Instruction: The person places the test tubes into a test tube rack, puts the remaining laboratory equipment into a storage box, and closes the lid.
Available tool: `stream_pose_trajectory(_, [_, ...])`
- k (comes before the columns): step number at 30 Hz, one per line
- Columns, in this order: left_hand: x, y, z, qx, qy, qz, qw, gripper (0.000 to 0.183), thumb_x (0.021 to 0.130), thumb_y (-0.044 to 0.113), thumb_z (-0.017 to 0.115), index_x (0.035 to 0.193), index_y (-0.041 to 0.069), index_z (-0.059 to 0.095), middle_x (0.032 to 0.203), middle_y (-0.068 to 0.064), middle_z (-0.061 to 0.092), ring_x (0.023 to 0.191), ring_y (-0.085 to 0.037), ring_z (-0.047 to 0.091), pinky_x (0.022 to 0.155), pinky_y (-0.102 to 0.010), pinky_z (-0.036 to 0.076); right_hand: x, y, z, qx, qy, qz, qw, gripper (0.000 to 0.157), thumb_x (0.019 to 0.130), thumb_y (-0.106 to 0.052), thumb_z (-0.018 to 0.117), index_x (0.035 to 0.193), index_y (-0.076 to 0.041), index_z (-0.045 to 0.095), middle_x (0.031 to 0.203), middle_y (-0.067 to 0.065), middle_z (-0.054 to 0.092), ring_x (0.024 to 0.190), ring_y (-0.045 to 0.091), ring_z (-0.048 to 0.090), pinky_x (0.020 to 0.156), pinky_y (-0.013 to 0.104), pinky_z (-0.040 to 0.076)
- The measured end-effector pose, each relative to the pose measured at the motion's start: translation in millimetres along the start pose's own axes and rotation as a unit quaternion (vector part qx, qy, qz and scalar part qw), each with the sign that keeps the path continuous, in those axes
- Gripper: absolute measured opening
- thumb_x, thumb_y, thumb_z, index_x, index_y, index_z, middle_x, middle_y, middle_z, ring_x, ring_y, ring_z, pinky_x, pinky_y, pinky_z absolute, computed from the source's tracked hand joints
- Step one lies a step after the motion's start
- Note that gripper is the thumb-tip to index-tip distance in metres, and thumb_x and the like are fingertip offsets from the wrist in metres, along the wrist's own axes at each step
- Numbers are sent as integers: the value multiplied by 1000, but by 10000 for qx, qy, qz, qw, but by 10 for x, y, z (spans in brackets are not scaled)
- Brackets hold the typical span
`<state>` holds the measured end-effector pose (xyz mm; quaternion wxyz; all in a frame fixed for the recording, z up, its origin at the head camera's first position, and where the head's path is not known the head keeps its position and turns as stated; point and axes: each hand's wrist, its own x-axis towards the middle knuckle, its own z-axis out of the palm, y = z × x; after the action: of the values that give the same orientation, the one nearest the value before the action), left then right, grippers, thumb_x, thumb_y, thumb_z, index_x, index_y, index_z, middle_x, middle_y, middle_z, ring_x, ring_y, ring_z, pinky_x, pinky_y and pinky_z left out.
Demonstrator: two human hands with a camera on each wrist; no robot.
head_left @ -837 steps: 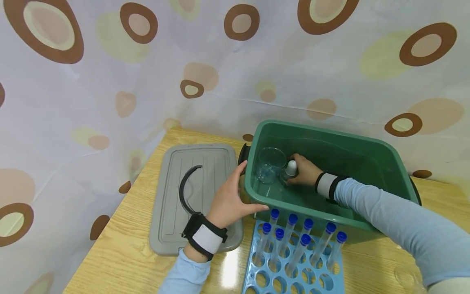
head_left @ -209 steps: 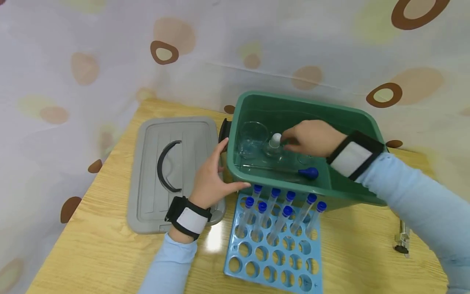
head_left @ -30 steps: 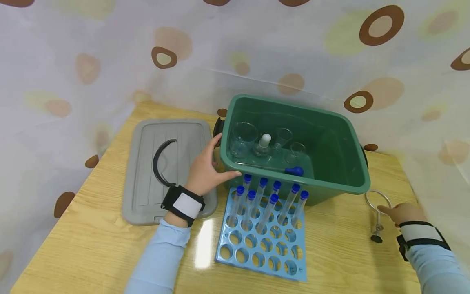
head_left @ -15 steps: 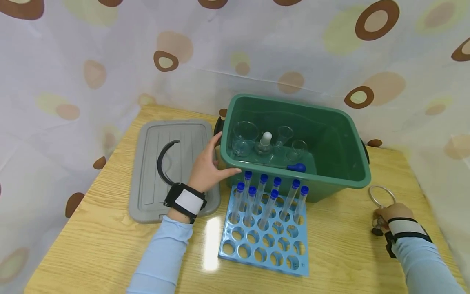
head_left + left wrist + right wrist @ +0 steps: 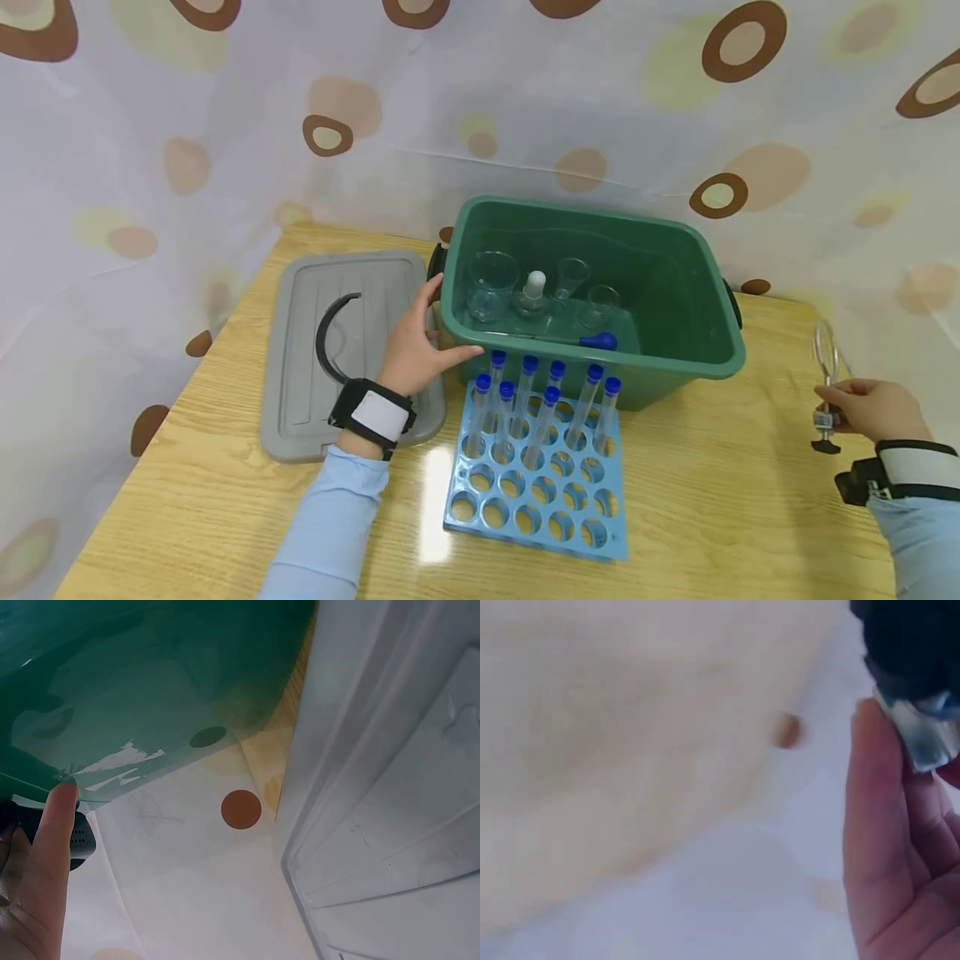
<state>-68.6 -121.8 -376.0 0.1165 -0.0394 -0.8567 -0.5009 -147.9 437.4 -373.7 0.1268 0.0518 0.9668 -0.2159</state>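
My right hand (image 5: 881,408) pinches a metal ring clamp (image 5: 826,358), its ring standing upright and its black screw knob pointing down, above the right side of the table. The right wrist view shows the clamp's metal body (image 5: 922,739) and dark knob (image 5: 911,649) at my fingers. My left hand (image 5: 412,350) rests with thumb and fingers spread against the left end of the green bin (image 5: 600,361), thumb at its front rim. Inside stand a large glass beaker (image 5: 491,287), a white-capped spirit lamp (image 5: 533,293), a glass funnel (image 5: 572,273) and a smaller beaker (image 5: 600,307).
A dropper with a blue bulb (image 5: 598,342) lies along the bin's front wall. Before the bin sits a blue rack (image 5: 540,533) with several blue-capped test tubes (image 5: 543,429). The grey lid (image 5: 300,400) lies left. A patterned curtain hangs behind the table (image 5: 697,500).
My right hand has taken hold of the ring clamp lying on the table, raised it and turned it upright. Earlier the dropper, funnel and smaller beaker came to be in the bin. My left hand stays.
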Motion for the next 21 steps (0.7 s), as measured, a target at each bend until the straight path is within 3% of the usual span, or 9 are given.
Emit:
stream_pose_trajectory(3, [-9,-2,-17,-3,19,15,10000,101,71,27,82,149,17,20,143,-14,41,106,-33,56,84,-48,51,-121,-235,-146,18,497,-284,9984,53,98,-39,41,102,11,58,66,9,64,51,6,55,55,37,53])
stream_pose_trajectory(4, [-10,-1,-21,-10,21,21,10000,100,71,27,82,149,17,20,143,-14,41,107,-33,56,83,-48,51,-219,-417,-227,-33,530,-344,9980,52,100,-32,41,106,18,51,69,13,64,51,5,54,54,34,52])
stream_pose_trajectory(7, [-7,0,-24,-5,37,58,10000,100,71,26,82,149,17,20,143,-15,42,106,-33,56,82,-48,51,-322,-663,-377,-138,619,-700,9955,47,101,-28,39,104,18,50,70,14,62,50,1,51,52,30,51])
stream_pose_trajectory(14, [7,1,-15,-33,52,54,10000,100,71,26,82,149,16,21,141,-15,43,105,-34,56,82,-48,51,-429,-988,-517,-623,825,-1422,9844,39,100,-25,44,98,12,56,70,15,64,51,3,51,49,24,45])
stream_pose_trajectory(21, [2,3,-10,-64,41,126,9999,99,71,25,82,149,15,21,141,-16,43,109,-34,55,83,-49,51,-515,-1312,-580,-920,1106,-2254,9636,28,97,-18,51,90,7,61,68,10,63,50,-5,45,48,21,40])
